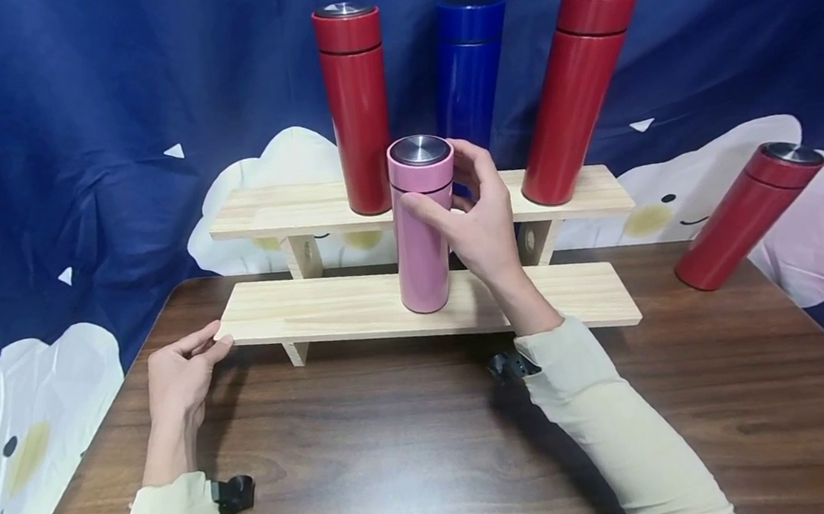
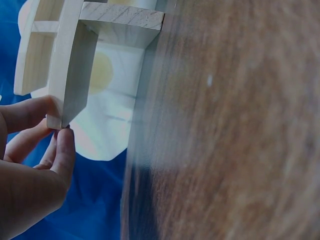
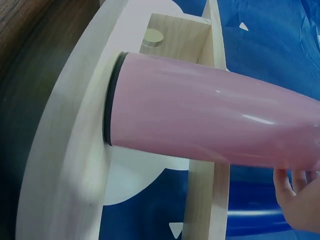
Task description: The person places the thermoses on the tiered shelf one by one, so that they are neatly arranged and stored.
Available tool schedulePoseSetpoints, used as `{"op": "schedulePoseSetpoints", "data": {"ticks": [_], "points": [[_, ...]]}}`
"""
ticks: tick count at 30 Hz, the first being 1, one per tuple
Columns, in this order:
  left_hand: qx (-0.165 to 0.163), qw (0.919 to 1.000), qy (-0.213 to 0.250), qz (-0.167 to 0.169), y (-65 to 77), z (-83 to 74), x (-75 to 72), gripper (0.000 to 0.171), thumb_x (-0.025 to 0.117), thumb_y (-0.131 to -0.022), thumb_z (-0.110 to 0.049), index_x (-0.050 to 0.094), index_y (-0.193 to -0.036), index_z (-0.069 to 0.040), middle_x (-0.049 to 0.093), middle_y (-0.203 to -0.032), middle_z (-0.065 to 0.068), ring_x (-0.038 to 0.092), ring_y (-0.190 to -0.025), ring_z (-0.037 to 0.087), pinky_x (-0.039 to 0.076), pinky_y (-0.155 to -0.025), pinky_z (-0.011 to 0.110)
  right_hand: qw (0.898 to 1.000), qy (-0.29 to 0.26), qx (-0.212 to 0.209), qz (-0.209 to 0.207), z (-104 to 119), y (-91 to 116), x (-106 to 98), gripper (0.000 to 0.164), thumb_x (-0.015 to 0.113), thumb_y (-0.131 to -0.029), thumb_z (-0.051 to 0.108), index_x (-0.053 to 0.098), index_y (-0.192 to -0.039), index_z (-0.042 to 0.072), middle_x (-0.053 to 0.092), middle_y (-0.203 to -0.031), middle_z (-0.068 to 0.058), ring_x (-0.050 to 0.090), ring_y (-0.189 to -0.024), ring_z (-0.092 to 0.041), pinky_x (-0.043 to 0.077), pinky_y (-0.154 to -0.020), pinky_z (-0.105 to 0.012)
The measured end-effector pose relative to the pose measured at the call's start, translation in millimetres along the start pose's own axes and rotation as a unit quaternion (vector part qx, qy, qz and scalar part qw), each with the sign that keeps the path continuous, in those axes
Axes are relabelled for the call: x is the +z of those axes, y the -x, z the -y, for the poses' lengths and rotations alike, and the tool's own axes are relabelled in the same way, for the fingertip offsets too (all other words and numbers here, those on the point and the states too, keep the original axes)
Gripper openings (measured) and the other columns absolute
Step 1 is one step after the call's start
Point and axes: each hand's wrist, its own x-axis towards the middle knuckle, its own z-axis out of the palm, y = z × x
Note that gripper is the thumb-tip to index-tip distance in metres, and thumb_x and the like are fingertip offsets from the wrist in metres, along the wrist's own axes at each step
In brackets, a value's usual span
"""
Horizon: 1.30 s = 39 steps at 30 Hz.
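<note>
A pink thermos bottle (image 1: pixel 422 247) with a steel-topped lid stands upright on the lower board (image 1: pixel 334 309) of a two-tier wooden shelf. My right hand (image 1: pixel 483 220) grips the bottle's upper part from the right, thumb in front and fingers behind. In the right wrist view, the base of the pink bottle (image 3: pixel 200 110) meets the board, and some fingertips show under its side. At the board's left end my left hand (image 1: pixel 178 382) pinches the corner. The left wrist view shows the thumb and fingers of that hand (image 2: pixel 35 175) on the shelf's end (image 2: pixel 56 112).
On the upper board (image 1: pixel 264 211) stand a red bottle (image 1: pixel 360 120), a blue bottle (image 1: pixel 470 75) partly behind my right hand, and another red bottle (image 1: pixel 579 97). A further red bottle (image 1: pixel 747 217) stands on the brown table (image 1: pixel 371 445) at right. A blue patterned curtain (image 1: pixel 103 113) hangs behind.
</note>
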Motion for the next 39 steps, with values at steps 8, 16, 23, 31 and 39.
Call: {"op": "schedulePoseSetpoints", "data": {"ticks": [8, 16, 23, 31, 39], "points": [[-0.006, 1.0, 0.001, 0.0, 0.6, -1.9, 0.7, 0.045, 0.076, -0.091, -0.012, 0.064, -0.135, -0.006, 0.059, -0.14, 0.013, 0.056, -0.123, 0.015, 0.046, -0.086, 0.013, 1.0, -0.001, 0.007, -0.004, 3.3, -0.1, -14.4, 0.07, 0.084, -0.081, 0.008, 0.049, -0.141, -0.001, 0.059, -0.134, -0.01, 0.058, -0.121, -0.02, 0.05, -0.1, -0.04], [-0.008, 1.0, 0.0, -0.001, 0.1, -1.8, 0.9, 0.046, 0.076, -0.092, -0.013, 0.064, -0.135, -0.006, 0.059, -0.141, 0.013, 0.056, -0.12, 0.012, 0.046, -0.088, 0.013, 1.0, 0.002, 0.008, -0.022, -5.7, 5.0, -37.5, 0.066, 0.083, -0.083, 0.008, 0.05, -0.139, 0.0, 0.06, -0.135, -0.013, 0.057, -0.122, -0.026, 0.049, -0.101, -0.043], [-0.005, 1.0, -0.006, -0.003, 1.7, -2.3, 1.5, 0.046, 0.076, -0.092, -0.015, 0.064, -0.136, -0.006, 0.059, -0.14, 0.014, 0.056, -0.123, 0.015, 0.046, -0.09, 0.015, 0.999, 0.01, 0.025, -0.04, -12.0, 12.5, -59.4, 0.06, 0.082, -0.084, 0.007, 0.053, -0.137, 0.005, 0.062, -0.132, -0.011, 0.056, -0.123, -0.031, 0.048, -0.101, -0.041], [-0.011, 0.9999, -0.004, -0.01, 3.5, -0.2, 2.0, 0.045, 0.075, -0.092, -0.015, 0.064, -0.135, -0.008, 0.059, -0.14, 0.012, 0.054, -0.127, 0.016, 0.045, -0.1, 0.024, 0.996, 0.026, 0.045, -0.079, -16.2, 17.4, -87.9, 0.059, 0.081, -0.083, 0.005, 0.054, -0.135, 0.001, 0.062, -0.13, -0.015, 0.058, -0.116, -0.028, 0.049, -0.096, -0.032], [-0.01, 0.9999, -0.007, -0.008, 3.9, -2.7, 3.3, 0.045, 0.074, -0.093, -0.014, 0.063, -0.136, -0.007, 0.058, -0.142, 0.012, 0.053, -0.131, 0.02, 0.044, -0.106, 0.031, 0.991, 0.027, 0.053, -0.12, -20.3, 20.0, -116.1, 0.055, 0.082, -0.082, 0.004, 0.058, -0.132, 0.005, 0.062, -0.125, -0.011, 0.058, -0.114, -0.025, 0.048, -0.091, -0.029]]}}
